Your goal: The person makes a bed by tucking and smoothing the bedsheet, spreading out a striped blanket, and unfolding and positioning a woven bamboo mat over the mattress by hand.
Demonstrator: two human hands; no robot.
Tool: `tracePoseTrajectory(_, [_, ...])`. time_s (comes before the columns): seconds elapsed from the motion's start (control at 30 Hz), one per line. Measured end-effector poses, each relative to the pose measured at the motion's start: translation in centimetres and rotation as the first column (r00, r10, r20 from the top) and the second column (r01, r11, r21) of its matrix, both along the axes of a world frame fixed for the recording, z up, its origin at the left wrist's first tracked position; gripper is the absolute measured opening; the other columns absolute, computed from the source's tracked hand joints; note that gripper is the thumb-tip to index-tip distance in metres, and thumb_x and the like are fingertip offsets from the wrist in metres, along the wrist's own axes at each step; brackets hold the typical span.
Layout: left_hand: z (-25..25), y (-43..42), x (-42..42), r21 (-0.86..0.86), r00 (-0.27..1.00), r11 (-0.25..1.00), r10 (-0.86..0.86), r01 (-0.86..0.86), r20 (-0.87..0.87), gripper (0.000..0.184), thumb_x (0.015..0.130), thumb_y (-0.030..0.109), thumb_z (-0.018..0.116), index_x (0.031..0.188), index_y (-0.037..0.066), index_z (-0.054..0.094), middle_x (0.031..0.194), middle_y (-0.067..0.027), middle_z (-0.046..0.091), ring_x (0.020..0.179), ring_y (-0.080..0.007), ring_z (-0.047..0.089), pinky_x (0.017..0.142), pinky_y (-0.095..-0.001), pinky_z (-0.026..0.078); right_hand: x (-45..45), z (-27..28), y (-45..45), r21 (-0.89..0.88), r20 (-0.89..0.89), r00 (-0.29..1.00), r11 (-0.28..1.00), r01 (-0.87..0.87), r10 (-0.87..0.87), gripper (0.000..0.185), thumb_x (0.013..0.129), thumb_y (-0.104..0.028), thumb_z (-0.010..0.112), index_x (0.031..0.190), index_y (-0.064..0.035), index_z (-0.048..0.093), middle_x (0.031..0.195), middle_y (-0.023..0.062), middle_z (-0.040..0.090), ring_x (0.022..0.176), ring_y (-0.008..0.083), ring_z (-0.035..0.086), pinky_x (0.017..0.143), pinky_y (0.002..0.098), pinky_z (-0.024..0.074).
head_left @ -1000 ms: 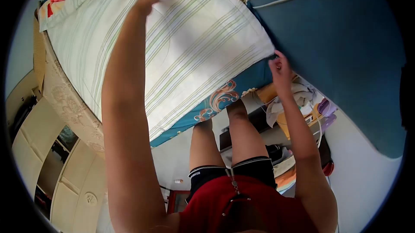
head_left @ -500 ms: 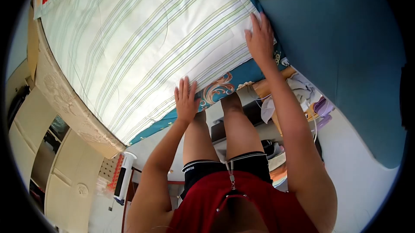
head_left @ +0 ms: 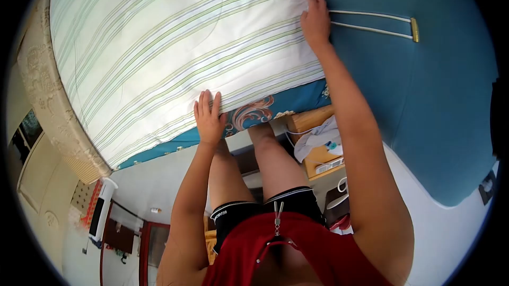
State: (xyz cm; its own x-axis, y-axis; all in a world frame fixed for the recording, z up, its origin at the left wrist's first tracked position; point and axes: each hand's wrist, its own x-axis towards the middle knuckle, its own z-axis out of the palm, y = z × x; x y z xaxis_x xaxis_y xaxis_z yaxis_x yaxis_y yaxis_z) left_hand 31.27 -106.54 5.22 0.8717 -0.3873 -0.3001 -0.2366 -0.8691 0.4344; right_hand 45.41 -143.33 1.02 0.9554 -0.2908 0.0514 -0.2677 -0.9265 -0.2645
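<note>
A white bed sheet with green and grey stripes [head_left: 175, 47] covers the bed. My left hand [head_left: 210, 121] lies on its near edge, palm down and fingers outstretched. At the sheet's right edge, beside the blue headboard [head_left: 408, 90], my right hand [head_left: 316, 23] has its fingers bent closely over the fabric; the fingertips are partly hidden. Beneath the striped sheet, a blue patterned cloth [head_left: 254, 112] with a scroll design shows along the near side.
White cords run to a gold-coloured bar [head_left: 415, 30] on the headboard. A wooden bedside cabinet [head_left: 313, 119] holds a light cloth and small items. The bed's carved cream footboard [head_left: 63, 106] stands at the left. A white air conditioner [head_left: 101, 209] is at lower left.
My right hand has slid farther up along the sheet's edge by the headboard, and its fingers have curled. My left hand still rests on the near edge. The camera view has shifted.
</note>
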Motion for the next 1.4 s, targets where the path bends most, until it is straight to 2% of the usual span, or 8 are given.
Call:
tracePoseTrajectory(0.33, [-0.1,-0.4,-0.8,0.019,0.999,0.999,0.031,-0.031,0.011,0.067,0.069,0.011,0.067,0.131,0.015,0.042,0.138,-0.0150,0.032,0.130,-0.0322,0.027,0.105,-0.0497,0.021,2.6,-0.2,0.0,-0.071,0.100,0.932,0.937,-0.343,0.349,0.010,0.079,-0.012,0.057,0.087,-0.0057,0.059,0.103,0.0104,0.053,0.099,0.0287,0.050,0.084,0.0395,0.0416])
tracePoseTrajectory(0.53, [0.0,-0.5,-0.9,0.045,1.000,0.999,-0.009,0.008,0.020,0.068,0.069,0.013,0.067,0.132,0.015,0.041,0.138,-0.0161,0.032,0.130,-0.0335,0.027,0.104,-0.0498,0.022,-1.5,2.0,1.1,-0.037,0.305,0.947,0.995,-0.096,0.103,0.008,0.081,-0.011,0.055,0.081,-0.0027,0.055,0.093,0.0124,0.053,0.092,0.0303,0.050,0.080,0.0398,0.0411])
tracePoseTrajectory(0.67, [-0.1,0.1,-1.1,0.017,0.998,0.999,-0.043,0.043,0.033,0.070,0.069,0.013,0.067,0.133,0.015,0.039,0.138,-0.0168,0.031,0.130,-0.0337,0.027,0.104,-0.0497,0.022,-11.4,6.5,4.7,0.137,0.226,0.974,0.989,-0.060,0.027,0.009,0.084,-0.010,0.052,0.083,-0.0009,0.053,0.094,0.0152,0.053,0.090,0.0343,0.049,0.079,0.0408,0.0400])
tracePoseTrajectory(0.93, [0.4,1.4,-1.1,-0.015,0.992,0.992,-0.123,0.123,0.023,0.073,0.067,0.011,0.069,0.133,0.015,0.038,0.141,-0.0153,0.028,0.131,-0.0322,0.026,0.104,-0.0478,0.024,-35.4,12.3,14.2,0.434,-0.315,0.931,0.900,-0.033,0.186,0.011,0.084,-0.015,0.050,0.087,-0.0039,0.052,0.091,0.0133,0.054,0.082,0.0328,0.054,0.070,0.0418,0.0440])
tracePoseTrajectory(1.03, [1.0,2.0,-1.0,0.000,0.986,0.986,-0.166,0.166,-0.024,0.075,0.067,0.010,0.069,0.134,0.015,0.037,0.143,-0.0137,0.026,0.132,-0.0305,0.025,0.104,-0.0461,0.024,-35.8,12.4,15.3,0.323,-0.871,0.411,0.944,0.065,0.270,0.018,0.087,-0.022,0.050,0.095,-0.0061,0.053,0.092,0.0128,0.057,0.076,0.0332,0.058,0.063,0.0419,0.0474])
tracePoseTrajectory(1.13, [1.8,2.4,-0.5,0.015,0.974,0.977,-0.212,0.214,-0.075,0.077,0.067,0.009,0.069,0.135,0.016,0.036,0.143,-0.0129,0.025,0.132,-0.0297,0.024,0.104,-0.0452,0.025,-29.9,12.3,14.6,0.247,-0.586,0.808,0.962,0.113,0.055,0.025,0.088,-0.027,0.049,0.105,-0.0086,0.053,0.092,0.0125,0.058,0.069,0.0332,0.059,0.057,0.0428,0.0487])
tracePoseTrajectory(1.2, [1.8,2.6,-0.1,0.012,0.967,0.971,-0.235,0.237,-0.094,0.077,0.067,0.008,0.070,0.135,0.016,0.035,0.144,-0.0132,0.024,0.132,-0.0301,0.024,0.104,-0.0452,0.025,-24.6,9.4,12.1,0.189,-0.200,0.980,0.981,0.039,0.000,0.028,0.087,-0.026,0.051,0.110,-0.0093,0.053,0.094,0.0125,0.057,0.065,0.0325,0.059,0.057,0.0421,0.0492])
tracePoseTrajectory(1.4, [1.0,1.9,-0.3,0.082,0.974,0.974,-0.205,0.213,-0.091,0.078,0.065,0.004,0.069,0.135,0.017,0.036,0.144,-0.0116,0.024,0.133,-0.0296,0.023,0.103,-0.0448,0.026,-5.2,5.3,3.8,0.019,-0.018,0.986,0.986,0.164,-0.164,0.033,0.081,-0.017,0.057,0.115,-0.0156,0.055,0.098,0.0099,0.057,0.084,0.0320,0.058,0.070,0.0422,0.0479])
